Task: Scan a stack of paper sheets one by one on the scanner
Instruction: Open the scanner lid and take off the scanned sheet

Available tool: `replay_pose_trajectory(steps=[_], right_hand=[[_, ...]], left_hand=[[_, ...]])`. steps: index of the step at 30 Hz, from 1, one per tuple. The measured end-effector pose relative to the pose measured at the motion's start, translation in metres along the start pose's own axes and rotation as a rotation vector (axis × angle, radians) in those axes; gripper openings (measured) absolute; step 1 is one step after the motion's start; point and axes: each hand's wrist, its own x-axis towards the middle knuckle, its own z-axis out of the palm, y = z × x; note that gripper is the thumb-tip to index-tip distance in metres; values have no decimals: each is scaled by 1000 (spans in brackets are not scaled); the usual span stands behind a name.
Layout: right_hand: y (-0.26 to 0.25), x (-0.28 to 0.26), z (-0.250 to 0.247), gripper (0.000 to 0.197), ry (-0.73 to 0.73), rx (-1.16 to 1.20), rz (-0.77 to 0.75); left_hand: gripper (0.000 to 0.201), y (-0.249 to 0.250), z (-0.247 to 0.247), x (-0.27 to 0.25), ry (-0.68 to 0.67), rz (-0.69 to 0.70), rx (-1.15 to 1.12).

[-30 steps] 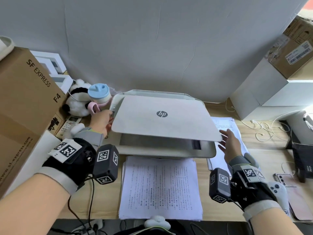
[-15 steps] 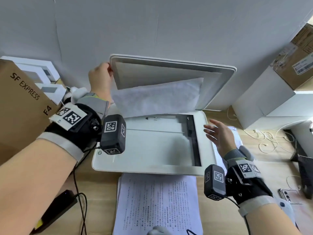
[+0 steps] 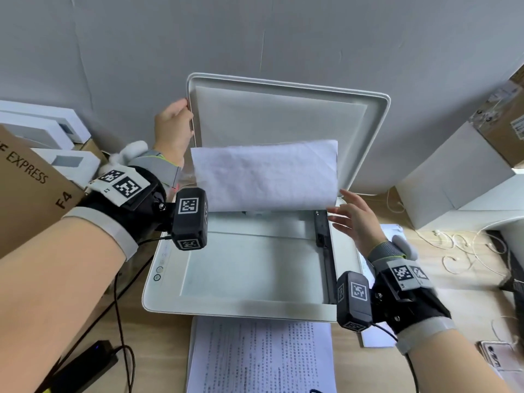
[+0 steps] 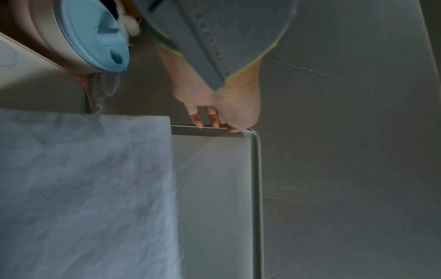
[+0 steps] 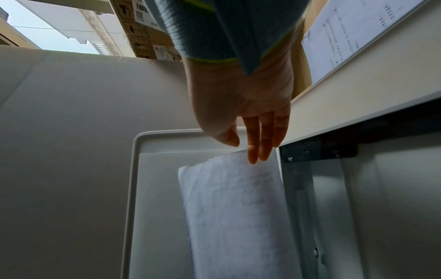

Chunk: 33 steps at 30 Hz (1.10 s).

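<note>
Head view: the scanner (image 3: 243, 304) lid (image 3: 286, 114) is held upright at its left rim by the left hand (image 3: 173, 129), fingers curled over the edge (confirmed in left wrist view). A scanned sheet (image 3: 266, 174) is seen clinging to the lid's underside, its lower part sagging toward the glass (image 3: 249, 268). The right hand (image 3: 354, 219) is spread and relaxed, nothing pinched yet; in the right wrist view its fingertips (image 5: 253, 158) are at the sheet's edge, contact can't be confirmed.

Risks, as judged: sheet could slip into the hinge gap w/ a late grab; lid could drop if the left grip is eased; paper could be creased if snatched one-cornered.

Room: wall is close behind the lid, so no further tilt. Boxes (image 3: 453, 177) crowd the right; a done pile (image 3: 394, 231) lies beside the scanner. The unscanned stack (image 3: 261, 355) lies in front, touching the scanner's front edge.
</note>
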Motion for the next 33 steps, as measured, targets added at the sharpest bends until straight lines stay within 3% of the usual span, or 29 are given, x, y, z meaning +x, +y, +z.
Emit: replay_pose_trajectory(steps=[4, 8, 10, 12, 16, 20, 23, 26, 28, 30, 33], right_hand=[[1, 4, 11, 25, -40, 21, 74], [15, 1, 8, 40, -23, -33, 189], [25, -6, 0, 29, -3, -67, 217], [34, -15, -10, 13, -21, -97, 229], [50, -31, -30, 29, -8, -124, 226], [59, -49, -43, 20, -1, -129, 192], [68, -60, -60, 16, 103, -112, 152], [83, -70, -86, 14, 321, -121, 100], [95, -78, -107, 26, 474, -161, 105], [109, -91, -127, 35, 558, -272, 145], [129, -102, -146, 31, 547, -458, 372]], left_hand=[[33, -8, -9, -6, -41, -35, -15], [26, -28, -21, -13, -26, -97, -18], [27, -41, -27, -18, -7, -130, -17], [26, -54, -34, -28, 12, -177, -21], [23, -83, -43, -60, -13, -254, 18], [32, -114, -52, -89, -67, -340, 8], [32, -130, -54, -113, -125, -380, 73], [31, -132, -54, -130, -170, -408, 103], [31, -129, -55, -140, -202, -427, 92], [31, -125, -57, -152, -236, -434, 84], [31, -124, -60, -168, -274, -425, 121]])
